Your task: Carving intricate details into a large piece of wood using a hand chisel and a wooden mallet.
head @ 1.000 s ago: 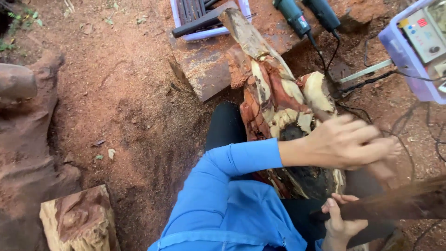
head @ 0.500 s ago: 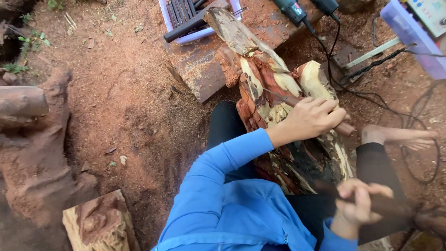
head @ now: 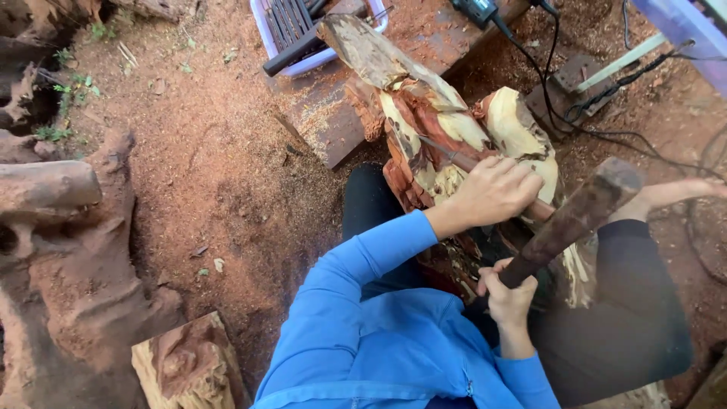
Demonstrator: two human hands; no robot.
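Head view shows a carving well begun but far from done — the log [head: 447, 129] has pale cuts and red, bark-covered patches side by side, rough all over. It leans across the person's lap, resting on the dirt [head: 212, 167]. The left hand [head: 492, 193] is wrapped tight around a chisel [head: 454, 159] whose blade touches the wood just beyond the fingers. The right hand [head: 507, 299] is closed on the handle of a wooden mallet [head: 575, 216] — its head raised beside the chisel's end.
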